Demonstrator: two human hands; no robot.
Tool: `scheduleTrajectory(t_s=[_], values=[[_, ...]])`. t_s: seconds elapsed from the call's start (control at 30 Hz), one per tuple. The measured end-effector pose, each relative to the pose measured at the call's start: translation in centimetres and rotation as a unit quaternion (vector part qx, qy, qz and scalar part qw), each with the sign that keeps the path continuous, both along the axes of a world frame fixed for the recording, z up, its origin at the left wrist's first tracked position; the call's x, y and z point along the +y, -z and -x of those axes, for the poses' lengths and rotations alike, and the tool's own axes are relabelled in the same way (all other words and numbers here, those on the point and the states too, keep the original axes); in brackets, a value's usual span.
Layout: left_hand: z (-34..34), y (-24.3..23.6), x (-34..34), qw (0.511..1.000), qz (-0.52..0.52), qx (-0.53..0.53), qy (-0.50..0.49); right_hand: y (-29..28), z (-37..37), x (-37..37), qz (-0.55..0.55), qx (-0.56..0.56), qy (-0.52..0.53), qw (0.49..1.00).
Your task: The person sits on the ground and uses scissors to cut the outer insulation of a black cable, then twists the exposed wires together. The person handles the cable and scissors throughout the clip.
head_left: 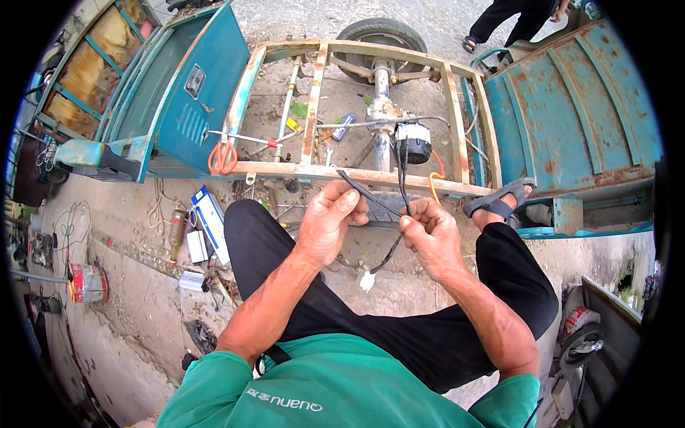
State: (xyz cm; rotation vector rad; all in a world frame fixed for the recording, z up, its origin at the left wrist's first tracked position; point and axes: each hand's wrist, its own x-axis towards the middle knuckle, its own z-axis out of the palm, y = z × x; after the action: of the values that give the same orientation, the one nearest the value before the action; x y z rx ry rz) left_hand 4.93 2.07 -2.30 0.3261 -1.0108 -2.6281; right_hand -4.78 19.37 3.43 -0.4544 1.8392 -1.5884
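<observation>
Black cables [381, 203] stretch between my two hands in front of a rusty vehicle frame. My left hand [330, 220] is closed, thumb against forefinger, around one stretch near its free upper end. With thumb and fingers, my right hand [432, 237] pinches the place where several cables meet. From there they run up to a round black-and-silver motor [414, 148] on the axle [382, 89]. A white plug connector [367, 281] hangs from the lower cable end, between my knees. An orange cable [434, 187] curves down beside my right hand.
Orange-handled scissors [223, 158] rest on the frame [314, 171]. A wheel [382, 36] stands behind it. Teal body panels flank both sides. Boxes [212, 225], a bottle [177, 234] and a bucket [88, 283] lie left. Another person's legs [510, 21] show at the far right.
</observation>
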Motion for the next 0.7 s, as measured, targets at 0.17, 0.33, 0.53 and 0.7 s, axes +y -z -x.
scheduleTrajectory(t_s=[0.17, 0.33, 0.53, 0.7], values=[[-0.3, -0.3, 0.8, 0.998, 0.044, -0.033, 0.007, 0.0, -0.2, -0.1, -0.015, 0.001, -0.022, 1.000], [-0.4, 0.3, 2.2, 0.996, 0.073, -0.015, 0.050, 0.0, -0.2, -0.3, -0.017, -0.004, -0.029, 0.999], [-0.7, -0.3, 1.3, 0.995, 0.076, -0.036, 0.062, 0.5, -0.5, -0.1, -0.016, -0.011, -0.031, 0.999], [-1.1, -0.8, 1.7, 0.992, 0.091, -0.043, 0.076, 0.0, -0.8, -0.3, -0.013, -0.061, -0.016, 0.998]])
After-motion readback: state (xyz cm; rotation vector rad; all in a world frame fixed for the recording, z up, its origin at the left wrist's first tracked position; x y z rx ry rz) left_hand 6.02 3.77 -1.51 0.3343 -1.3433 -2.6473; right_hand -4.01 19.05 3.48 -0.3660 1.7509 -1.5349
